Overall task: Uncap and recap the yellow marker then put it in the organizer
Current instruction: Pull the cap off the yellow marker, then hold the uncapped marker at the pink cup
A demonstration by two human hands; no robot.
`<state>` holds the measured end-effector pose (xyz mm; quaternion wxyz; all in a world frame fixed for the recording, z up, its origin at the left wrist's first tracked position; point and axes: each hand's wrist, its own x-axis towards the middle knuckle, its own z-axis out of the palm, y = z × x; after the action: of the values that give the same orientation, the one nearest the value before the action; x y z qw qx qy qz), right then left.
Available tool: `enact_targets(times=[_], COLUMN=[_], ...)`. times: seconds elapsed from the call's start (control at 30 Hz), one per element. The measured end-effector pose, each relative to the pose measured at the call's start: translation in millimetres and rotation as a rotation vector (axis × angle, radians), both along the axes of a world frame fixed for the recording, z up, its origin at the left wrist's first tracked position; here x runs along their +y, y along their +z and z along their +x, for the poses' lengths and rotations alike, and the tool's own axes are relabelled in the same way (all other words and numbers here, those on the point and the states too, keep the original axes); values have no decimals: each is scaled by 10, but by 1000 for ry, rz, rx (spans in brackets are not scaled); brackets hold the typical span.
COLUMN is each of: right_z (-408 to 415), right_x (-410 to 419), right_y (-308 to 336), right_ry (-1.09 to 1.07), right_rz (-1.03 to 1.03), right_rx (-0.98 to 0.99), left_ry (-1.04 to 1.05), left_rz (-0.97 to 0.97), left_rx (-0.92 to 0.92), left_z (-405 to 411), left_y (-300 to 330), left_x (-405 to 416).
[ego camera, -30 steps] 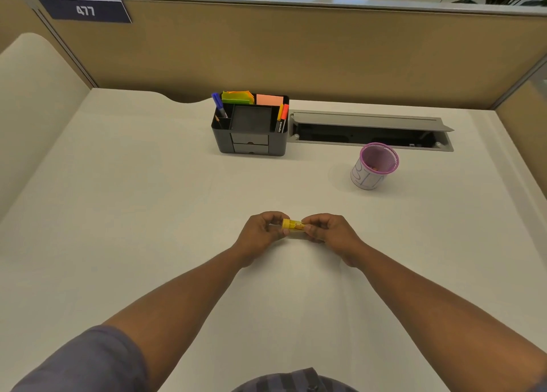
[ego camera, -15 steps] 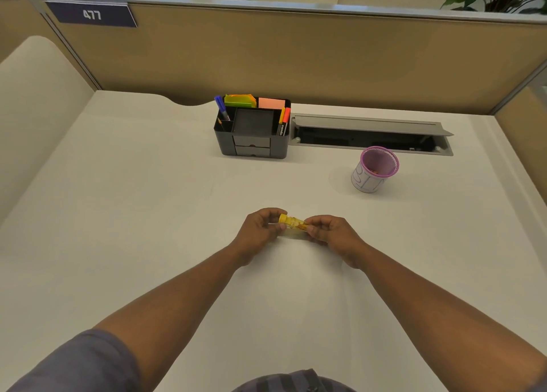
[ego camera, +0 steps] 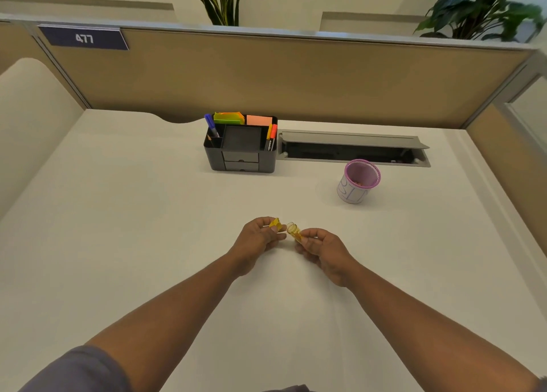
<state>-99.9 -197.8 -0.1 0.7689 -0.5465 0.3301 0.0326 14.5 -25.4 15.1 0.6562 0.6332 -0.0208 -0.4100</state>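
The yellow marker is in two parts, held just above the white desk. My left hand pinches the marker body; only its yellow end shows past my fingers. My right hand holds the cap, a translucent yellow tube whose hollow end faces the body. A small gap separates the two parts. The black desk organizer stands at the back of the desk, well beyond both hands, with pens, markers and sticky notes in its compartments.
A pink mesh cup stands to the right of the organizer. Behind it a cable tray lies open in the desk. Tan partition walls close off the back and both sides.
The marker was in one piece between both hands. Now the cap is off and my hands have drawn slightly apart. The camera has tilted up a little.
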Motion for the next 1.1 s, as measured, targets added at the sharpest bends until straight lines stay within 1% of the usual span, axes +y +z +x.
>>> enact_targets(times=[0.13, 0.23, 0.3, 0.37, 0.47, 0.6, 0.7, 0.83, 1.1], right_z=[-32, -9, 9, 30, 98, 208, 261, 329, 418], right_x=[-30, -146, -265, -413, -656, -954, -1078, -1177, -1262], right_y=[49, 185, 298, 404, 538, 645, 644, 632, 617], right_ry=[-106, -198, -264, -336, -467, -615, -647, -663, -609], right_rz=[40, -21, -120, -262, -468, -636, -712, -759, -873], right_rx=[-31, -88, -122, -117, -83, 11, 66, 120, 172], left_ry=[10, 4, -9, -18, -42, -61, -59, -55, -47], left_rz=[74, 99, 108, 115, 139, 150, 135, 123, 103], left_rx=[-15, -29, -49, -74, -126, -148, -126, -105, -70], left_z=[17, 36, 45, 46, 77, 150, 171, 197, 226], left_y=[-65, -124, -138, -143, -165, -226, -255, -259, -262], left_x=[-32, -80, -134, -204, -276, -279, -260, -266, -280])
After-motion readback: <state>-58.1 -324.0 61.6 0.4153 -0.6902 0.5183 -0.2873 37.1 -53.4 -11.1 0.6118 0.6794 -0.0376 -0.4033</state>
